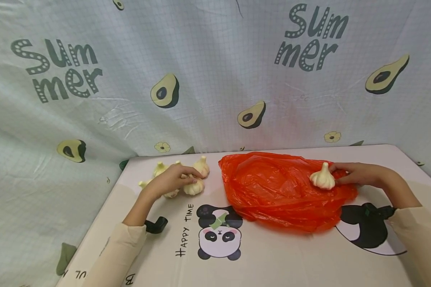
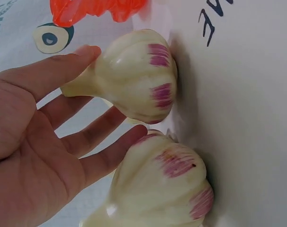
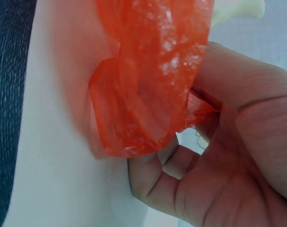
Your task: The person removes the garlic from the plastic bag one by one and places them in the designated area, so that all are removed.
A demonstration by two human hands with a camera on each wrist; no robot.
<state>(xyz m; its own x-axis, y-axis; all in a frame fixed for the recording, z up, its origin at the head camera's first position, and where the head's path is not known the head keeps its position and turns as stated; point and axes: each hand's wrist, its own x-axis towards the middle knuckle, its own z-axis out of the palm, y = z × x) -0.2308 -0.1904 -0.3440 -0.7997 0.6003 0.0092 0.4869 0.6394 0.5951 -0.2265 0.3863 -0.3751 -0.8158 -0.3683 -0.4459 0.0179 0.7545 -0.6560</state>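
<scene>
My left hand reaches into a cluster of garlic bulbs at the table's left. In the left wrist view, its thumb and fingers pinch a whitish bulb with purple streaks near the neck, and the bulb's base faces the tabletop. A second garlic bulb lies by the little finger. At the right, my right hand holds another garlic bulb by its side, neck up, over a crumpled red plastic bag. Red film hides the right fingertips and most of that bulb in the right wrist view.
More garlic bulbs stand around the left hand. The white tabletop bears printed pandas and lettering. Behind it hangs a pale curtain with avocado prints.
</scene>
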